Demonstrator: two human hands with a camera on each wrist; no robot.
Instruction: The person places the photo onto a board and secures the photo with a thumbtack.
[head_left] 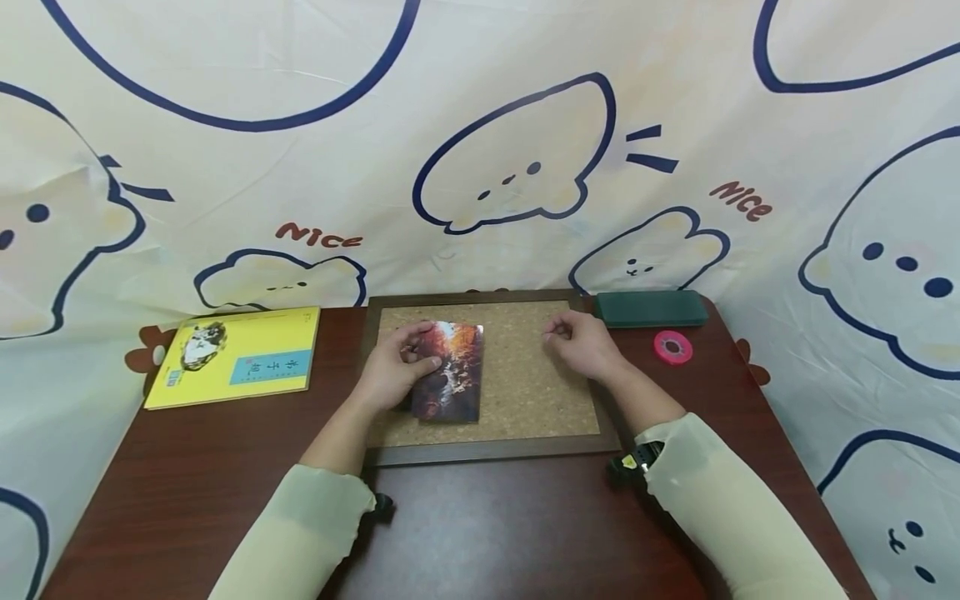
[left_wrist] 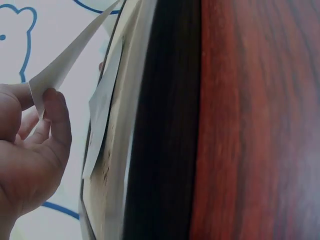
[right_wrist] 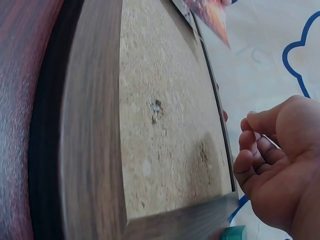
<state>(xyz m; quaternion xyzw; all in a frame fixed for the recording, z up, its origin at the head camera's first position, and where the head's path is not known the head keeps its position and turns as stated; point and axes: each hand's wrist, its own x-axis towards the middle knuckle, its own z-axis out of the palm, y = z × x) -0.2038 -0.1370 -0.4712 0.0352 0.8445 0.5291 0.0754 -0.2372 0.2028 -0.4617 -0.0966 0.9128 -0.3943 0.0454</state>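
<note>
My left hand pinches a picture card with an orange and dark forest scene by its left edge, thumb on the front. In the left wrist view, the held card is tilted up above the cork board. A second card lies close against the board below it, mostly hidden in the head view. Over the board's right part is my right hand, fingers curled and thumb tip against the index finger. Nothing shows between them.
A dark wooden frame borders the cork board on the brown table. Yellow books lie at left. At right sit a dark green case and a pink round object. A patterned cloth hangs behind.
</note>
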